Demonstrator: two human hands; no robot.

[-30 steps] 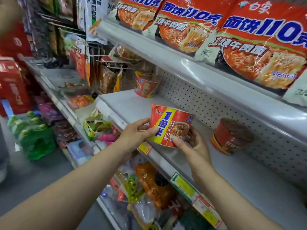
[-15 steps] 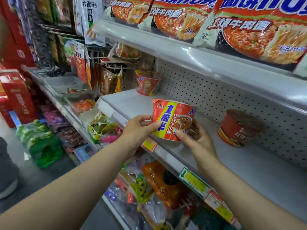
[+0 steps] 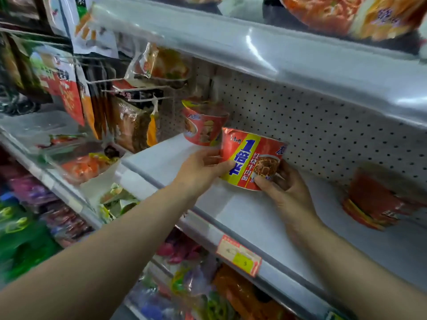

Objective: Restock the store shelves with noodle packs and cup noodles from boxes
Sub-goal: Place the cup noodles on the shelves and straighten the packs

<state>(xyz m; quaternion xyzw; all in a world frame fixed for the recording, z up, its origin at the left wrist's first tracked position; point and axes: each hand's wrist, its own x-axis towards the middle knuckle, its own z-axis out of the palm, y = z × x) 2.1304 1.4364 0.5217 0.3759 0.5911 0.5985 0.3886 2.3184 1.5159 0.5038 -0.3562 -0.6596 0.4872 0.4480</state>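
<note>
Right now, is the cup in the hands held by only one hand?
No: both the left hand and right hand grip the noodle cup.

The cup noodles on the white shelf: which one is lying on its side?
The dark red cup noodle at the far right, alone by the pegboard. The cup at the back stands upright, and the third cup is held in both hands.

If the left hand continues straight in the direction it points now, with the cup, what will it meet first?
Probably the other cup noodle standing at the back of the shelf. The left hand holds the red cup noodle and points inward and up-right, towards that cup and the pegboard wall behind. Depth is unclear.
</note>
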